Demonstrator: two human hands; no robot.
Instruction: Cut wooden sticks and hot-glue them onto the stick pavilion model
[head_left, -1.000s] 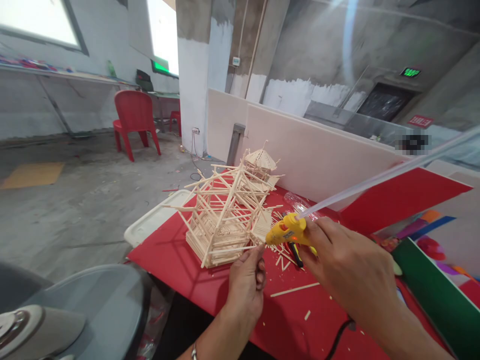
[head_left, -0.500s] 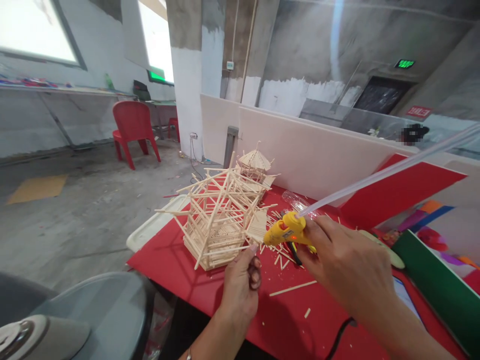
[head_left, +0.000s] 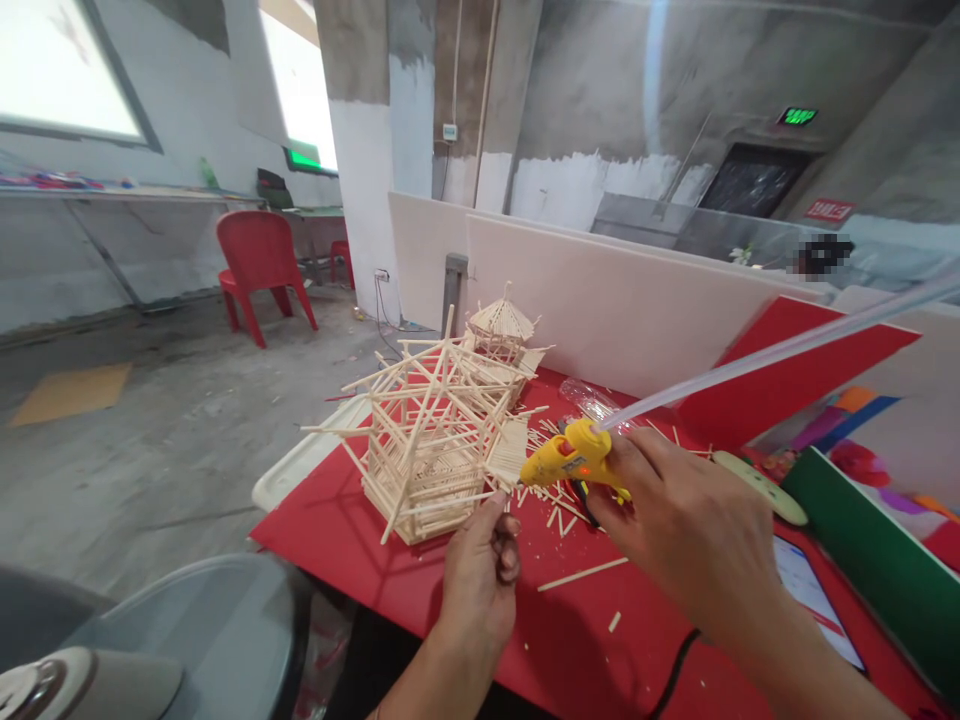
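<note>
My right hand [head_left: 690,515] is closed round the grip of a yellow hot glue gun [head_left: 559,462] with a small orange light on it. A long clear glue stick [head_left: 757,352] runs out of its back, up to the right. The nozzle hangs just above my left hand [head_left: 480,575], which pinches the end of a thin wooden stick [head_left: 454,502]. That stick points left across the front of a pale wooden stick model [head_left: 427,450], an open frame of crossed sticks. Whether its far end touches the model I cannot tell.
A smaller roofed stick model [head_left: 501,325] stands behind. Loose sticks [head_left: 559,520] lie on the red tabletop [head_left: 555,640], with a phone [head_left: 814,600] and a green board [head_left: 877,580] at the right. A round grey stool top [head_left: 210,630] and a cup [head_left: 90,685] are lower left.
The glue gun's nozzle has shifted slightly left, towards the fingertips of my left hand. The view has turned a little to the right. Both hands keep their hold.
</note>
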